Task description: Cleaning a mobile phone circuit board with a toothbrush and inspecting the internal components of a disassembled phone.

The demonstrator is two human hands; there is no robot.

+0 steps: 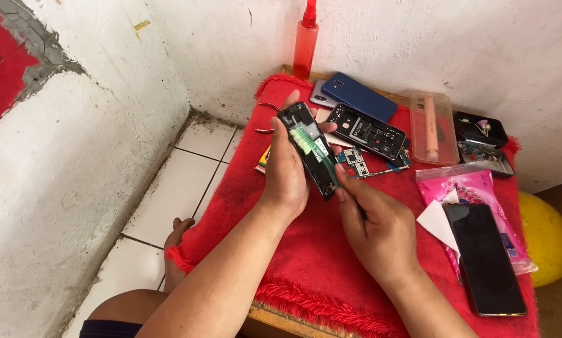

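1. Opened phone [311, 152] — black frame, back off, green board and pale parts exposed; I see it lifted above the red-cloth desk [331, 250].
2. Long axis runs from upper left, away from me, to lower right.
3. Left hand [285, 169] clamped round its edge.
4. Right hand [376, 225] — fingers pinched on a green brush [310, 145] lying along the phone.

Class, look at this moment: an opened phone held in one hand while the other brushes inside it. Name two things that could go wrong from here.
1. The left hand holds the opened black phone body by its edges above the red fringed cloth; it might slip.
2. The right hand works a green-bristled brush over exposed parts; firm strokes could possibly loosen something.
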